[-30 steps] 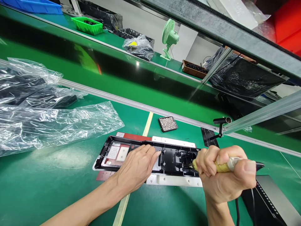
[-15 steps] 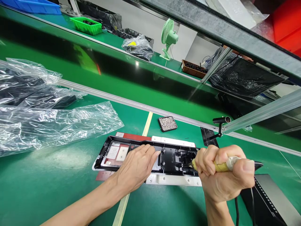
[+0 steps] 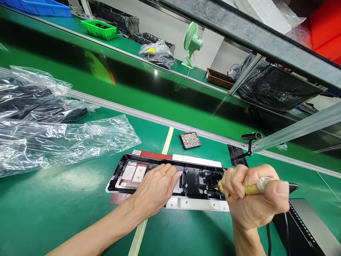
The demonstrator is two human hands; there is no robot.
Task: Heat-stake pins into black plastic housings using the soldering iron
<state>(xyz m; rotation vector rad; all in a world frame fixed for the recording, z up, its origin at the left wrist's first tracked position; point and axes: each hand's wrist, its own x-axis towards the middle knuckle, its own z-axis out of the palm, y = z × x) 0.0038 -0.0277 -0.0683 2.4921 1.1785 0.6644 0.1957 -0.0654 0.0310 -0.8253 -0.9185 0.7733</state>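
Observation:
A long black plastic housing [image 3: 193,181] lies across a red and white fixture [image 3: 198,204], its inner side with posts and ribs facing up. My left hand [image 3: 157,188] is over its middle part, fingers close together and bent down onto it, holding it. At the right, my right hand [image 3: 253,197] is wrapped round a yellow, taped handle tool [image 3: 252,188], with its lower end inside the right part of the housing. The tool's tip is hidden. A small black tray of metal screws or inserts [image 3: 190,140] sits behind the housing.
Clear plastic bags [image 3: 66,142] cover the left of the green table. A black and grey panel [image 3: 311,224] lies at the lower right beside hanging cables. A metal post [image 3: 298,124] and a small clamp-mounted tube [image 3: 250,137] stand at the right.

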